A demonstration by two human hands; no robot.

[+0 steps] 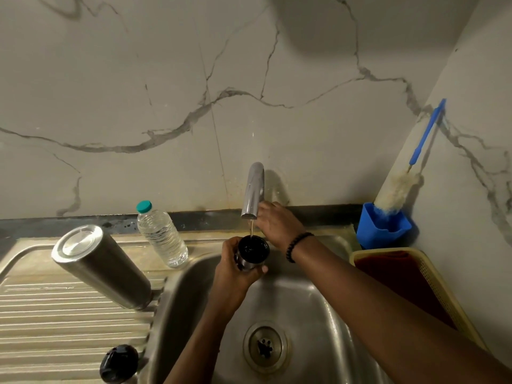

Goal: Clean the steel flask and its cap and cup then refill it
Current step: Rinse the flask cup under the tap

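Centre frame: left hand (pixel 235 261) grips the cup (pixel 252 252) under a thin stream from the tap (pixel 253 189); right hand (pixel 277 221) is behind the spout, its finger state cannot be told. Judged mid-task: flask (pixel 102 266) stands inverted on the drainboard (pixel 41 314) at left, cap (pixel 119 363) at lower left, refill from bottle (pixel 162 234) pending. No legible writing.

Steel flask (pixel 102 266) inverted on drainboard; black cap (pixel 119 363) nearby; cup (pixel 252 252) under tap.
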